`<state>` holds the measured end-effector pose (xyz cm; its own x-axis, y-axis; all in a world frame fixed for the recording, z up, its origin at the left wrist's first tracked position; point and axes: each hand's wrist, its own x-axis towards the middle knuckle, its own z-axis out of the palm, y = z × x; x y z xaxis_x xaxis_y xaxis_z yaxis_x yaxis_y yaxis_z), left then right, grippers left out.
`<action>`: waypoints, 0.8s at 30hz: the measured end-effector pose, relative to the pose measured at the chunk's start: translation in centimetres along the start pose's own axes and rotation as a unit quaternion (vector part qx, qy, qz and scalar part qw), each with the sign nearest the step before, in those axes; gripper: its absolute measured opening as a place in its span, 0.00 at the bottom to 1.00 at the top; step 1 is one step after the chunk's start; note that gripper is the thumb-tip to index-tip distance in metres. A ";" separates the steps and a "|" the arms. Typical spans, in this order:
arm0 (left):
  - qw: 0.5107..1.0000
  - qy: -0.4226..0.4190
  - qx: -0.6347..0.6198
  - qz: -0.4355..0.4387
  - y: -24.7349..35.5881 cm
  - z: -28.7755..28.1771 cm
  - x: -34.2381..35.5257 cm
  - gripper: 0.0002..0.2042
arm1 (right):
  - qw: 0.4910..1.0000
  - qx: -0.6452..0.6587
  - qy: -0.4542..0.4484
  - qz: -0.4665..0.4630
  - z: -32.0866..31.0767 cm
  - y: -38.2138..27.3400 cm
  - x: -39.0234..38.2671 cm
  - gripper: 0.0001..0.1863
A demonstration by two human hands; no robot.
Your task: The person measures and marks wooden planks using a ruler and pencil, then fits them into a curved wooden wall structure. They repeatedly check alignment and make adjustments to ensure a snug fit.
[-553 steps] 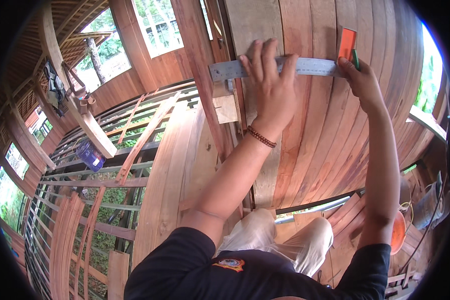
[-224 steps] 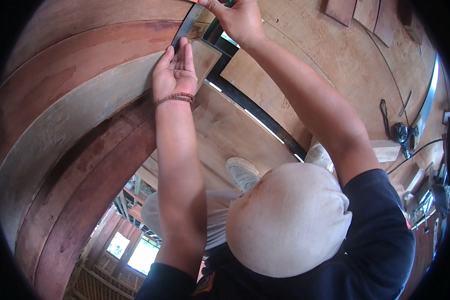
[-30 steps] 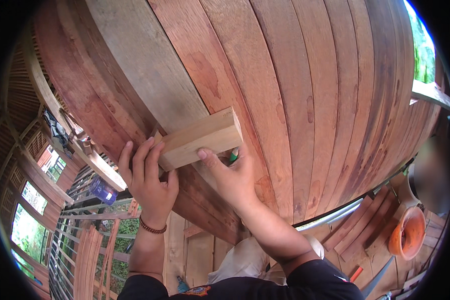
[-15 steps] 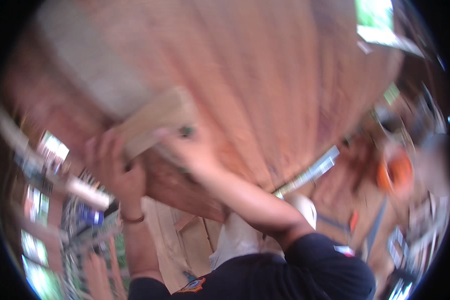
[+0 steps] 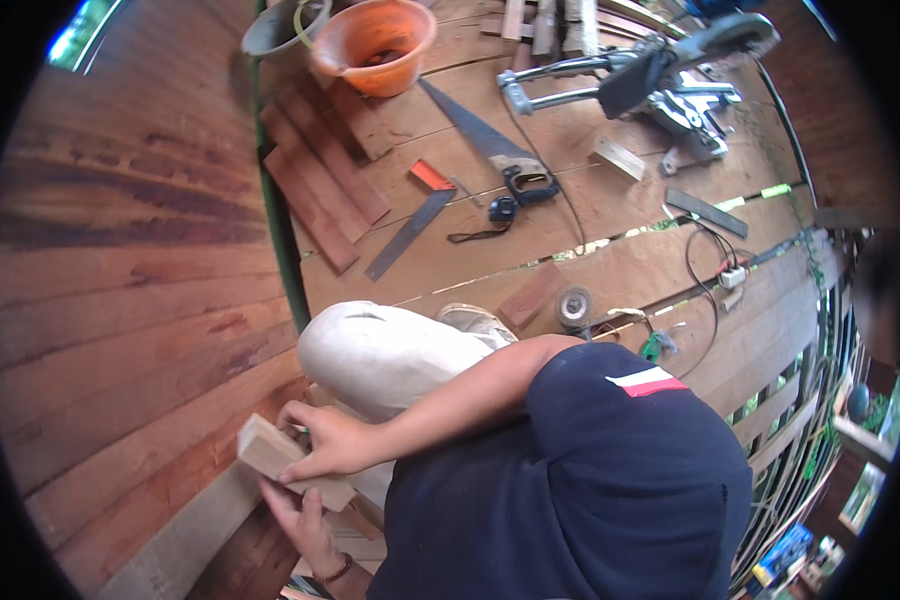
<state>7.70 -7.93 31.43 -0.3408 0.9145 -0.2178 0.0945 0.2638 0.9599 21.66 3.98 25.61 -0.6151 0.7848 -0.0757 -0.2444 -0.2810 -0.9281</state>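
Observation:
A short, pale wooden block [image 5: 295,468] lies slantwise at the lower left, close to a wall of reddish-brown planks [image 5: 130,330]. My right hand [image 5: 335,440] grips it from above, thumb along its top face and fingers over the far edge. Below it, my left hand [image 5: 305,522], with a bracelet at the wrist, is closed at the block's near side; part of its fingers is hidden behind the wood. A greyish board [image 5: 185,540] runs along the planks just beside the left hand.
On the plank floor lie a handsaw [image 5: 485,135], a try square [image 5: 415,225] with an orange stock, a tape measure [image 5: 502,208] and reddish boards [image 5: 315,190]. An orange bucket [image 5: 375,45] stands behind, a mitre saw [image 5: 660,85] at the far right. A cable [image 5: 715,300] trails nearby.
The view has swung to the right, bringing the floor and tools into sight. Both hands and the block now appear lower in the picture, still together. The earlier picture is blurred.

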 end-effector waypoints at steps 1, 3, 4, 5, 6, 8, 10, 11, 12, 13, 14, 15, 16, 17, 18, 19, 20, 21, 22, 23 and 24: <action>0.997 0.006 -0.037 -0.065 -2.2 0.4 -0.1 0.46 | 0.999 -0.028 -0.005 0.038 -1.5 0.3 -1.1 0.39; 0.987 -0.018 -0.082 -0.136 -3.9 1.2 1.5 0.43 | 0.995 -0.096 -0.003 0.031 -3.9 0.2 -1.4 0.38; 0.984 -0.037 -0.098 -0.142 -4.3 1.9 2.1 0.41 | 0.991 -0.131 -0.007 0.028 -5.0 0.1 -1.4 0.38; 0.981 -0.053 -0.113 -0.148 -4.3 2.6 2.7 0.40 | 0.993 -0.119 -0.016 0.015 -6.0 -0.5 -1.4 0.36; 0.981 -0.060 -0.125 -0.139 -3.9 3.3 3.0 0.39 | 0.995 -0.103 -0.016 0.003 -7.6 -1.2 -1.9 0.33; 0.979 -0.060 -0.157 -0.113 -3.1 4.6 3.5 0.38 | 0.984 -0.138 0.078 -0.076 -12.0 -3.1 -2.6 0.28; 0.984 -0.039 -0.143 -0.102 -4.2 3.2 4.1 0.38 | 0.936 -0.227 0.234 -0.131 -18.7 -2.8 -2.3 0.19; 0.982 -0.027 -0.147 -0.112 -4.3 3.2 4.5 0.38 | 0.920 -0.242 0.306 -0.046 -22.8 -2.7 -2.4 0.16; 0.981 -0.014 -0.150 -0.123 -4.4 3.5 4.9 0.38 | 0.872 -0.309 0.378 -0.043 -27.5 -0.2 -2.7 0.15; 0.979 0.007 -0.150 -0.135 -4.1 3.8 5.1 0.39 | 0.864 -0.262 0.425 0.063 -31.5 0.7 -3.5 0.15; 0.970 -0.008 -0.182 -0.159 -4.1 3.9 5.6 0.39 | 0.803 -0.363 0.452 0.139 -37.1 4.5 -4.7 0.14; 0.959 -0.010 -0.216 -0.181 -4.3 3.5 5.8 0.39 | 0.798 -0.380 0.443 0.150 -38.6 4.5 -6.6 0.15; 0.949 -0.011 -0.249 -0.195 -4.3 3.6 6.3 0.39 | 0.794 -0.395 0.435 0.154 -39.5 3.4 -6.9 0.17; 0.963 -0.021 -0.220 -0.152 -3.8 5.4 7.2 0.39 | 0.860 -0.315 0.385 0.112 -38.2 1.5 -6.0 0.20; 0.975 -0.028 -0.180 -0.124 -2.3 7.5 7.7 0.39 | 0.914 -0.222 0.329 0.086 -35.1 -0.2 -5.9 0.24; 0.984 -0.047 -0.136 -0.107 -0.7 9.6 8.4 0.39 | 0.936 -0.262 0.232 0.046 -32.2 -1.9 -5.1 0.29; 0.989 -0.076 -0.094 -0.089 0.5 11.6 9.5 0.39 | 0.961 -0.249 0.116 0.027 -29.1 -3.7 -4.5 0.34; 0.994 -0.088 -0.041 -0.047 1.6 14.5 10.4 0.39 | 0.969 -0.228 0.083 -0.049 -25.7 -4.7 -4.1 0.37; 0.989 -0.139 -0.025 -0.045 2.3 16.9 11.8 0.39 | 0.970 -0.201 0.050 -0.126 -23.7 -5.3 -3.9 0.41; 0.981 -0.188 -0.008 -0.044 2.9 18.8 12.9 0.39 | 0.977 -0.184 0.053 -0.092 -23.9 -6.0 -3.8 0.43; 0.977 -0.207 0.026 -0.038 4.1 21.2 13.8 0.38 | 0.982 -0.167 0.058 -0.059 -24.5 -6.6 -3.6 0.46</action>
<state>23.23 12.24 28.67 0.0575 0.9347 -0.3507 0.1353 0.3408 0.9304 43.84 16.55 23.04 -0.5032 0.8640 0.0176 -0.0371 -0.0012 -0.9993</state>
